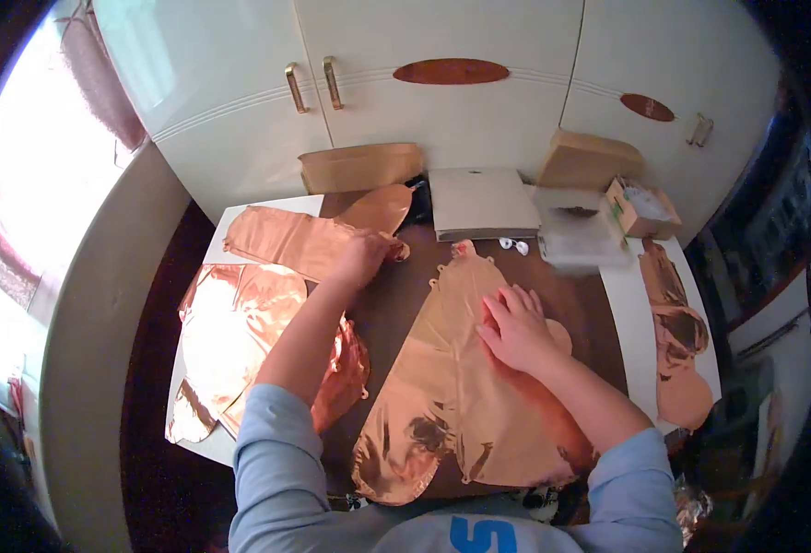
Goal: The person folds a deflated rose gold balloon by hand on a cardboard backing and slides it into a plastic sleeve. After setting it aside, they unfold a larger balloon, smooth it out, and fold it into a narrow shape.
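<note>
A flat, rose-gold foil balloon [507,415] lies in front of me, its narrow neck pointing away and small tabs along its edge. On its upper right part rests my right hand [521,332], fingers stretched out and palm down. Another shiny foil piece [405,405] is at its left side, partly overlapped. My left hand [359,258] is farther left with curled fingers, closed at the narrow end of a second long foil balloon [276,238]. The fingertips are partly hidden. Below that arm, more crumpled foil balloons [240,332] are spread out.
A stack of grey-beige card [484,203] lies at the back of the brown table [387,313], with white earbuds [514,246] before it. Farther right are a small box [643,207] and a clear plastic bag [581,244]. Another foil strip [677,332] lies along the right edge. Cabinets [442,111] stand behind.
</note>
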Demonstrator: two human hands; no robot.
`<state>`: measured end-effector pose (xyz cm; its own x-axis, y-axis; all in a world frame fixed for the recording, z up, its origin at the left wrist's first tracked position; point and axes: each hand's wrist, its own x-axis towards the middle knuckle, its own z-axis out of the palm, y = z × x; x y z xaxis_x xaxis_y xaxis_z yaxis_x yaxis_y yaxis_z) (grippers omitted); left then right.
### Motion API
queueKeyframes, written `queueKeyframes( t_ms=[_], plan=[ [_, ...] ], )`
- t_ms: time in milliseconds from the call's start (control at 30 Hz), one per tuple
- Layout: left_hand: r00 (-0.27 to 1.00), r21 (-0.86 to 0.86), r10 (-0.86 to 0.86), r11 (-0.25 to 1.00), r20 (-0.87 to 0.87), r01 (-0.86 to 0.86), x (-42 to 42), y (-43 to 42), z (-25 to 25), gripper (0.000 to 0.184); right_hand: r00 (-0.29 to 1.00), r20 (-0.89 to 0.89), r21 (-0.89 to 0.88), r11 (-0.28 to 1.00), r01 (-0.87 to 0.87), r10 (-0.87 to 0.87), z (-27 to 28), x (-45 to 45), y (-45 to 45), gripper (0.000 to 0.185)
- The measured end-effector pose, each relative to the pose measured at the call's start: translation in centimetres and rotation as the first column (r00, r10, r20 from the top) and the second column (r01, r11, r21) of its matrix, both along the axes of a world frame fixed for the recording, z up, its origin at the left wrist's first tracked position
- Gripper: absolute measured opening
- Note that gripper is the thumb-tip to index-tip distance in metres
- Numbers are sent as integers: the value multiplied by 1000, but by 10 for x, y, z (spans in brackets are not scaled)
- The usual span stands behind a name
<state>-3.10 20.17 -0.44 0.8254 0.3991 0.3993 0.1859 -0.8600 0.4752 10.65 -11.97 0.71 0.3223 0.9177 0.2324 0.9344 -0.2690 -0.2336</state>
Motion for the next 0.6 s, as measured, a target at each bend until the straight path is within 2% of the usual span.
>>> queueKeyframes(
  t_ms=[33,133,233,267,367,467,533,600],
  plan=[
    [999,-63,39,997,36,-37,-3,-3,6,19,1000,-5,-18,1000,22,-22,4,-3,1,50],
    [977,-211,146,961,-155,-177,-7,0,21,23,999,18,-21,999,33,-33,8,-9,6,48],
    [986,-270,131,951,-98,-153,-14,-14,43,24,997,67,43,998,-39,36,16,-8,19,42],
    [989,-240,116,961,-90,-135,-13,-8,37,26,994,86,71,995,-74,68,20,-5,28,40],
    [991,-184,108,975,-83,-122,-13,9,23,30,983,-83,94,983,-158,166,31,2,72,25],
    [971,-179,196,959,-139,-220,-15,-5,44,35,932,-176,251,930,-269,317,35,0,121,20],
    [929,-139,286,936,-235,-324,-15,-21,64,37,935,-32,234,912,-336,352,29,2,154,19],
    [952,-228,265,928,-154,-295,-14,-23,61,31,922,98,169,907,-385,373,19,2,178,19]
  ],
)
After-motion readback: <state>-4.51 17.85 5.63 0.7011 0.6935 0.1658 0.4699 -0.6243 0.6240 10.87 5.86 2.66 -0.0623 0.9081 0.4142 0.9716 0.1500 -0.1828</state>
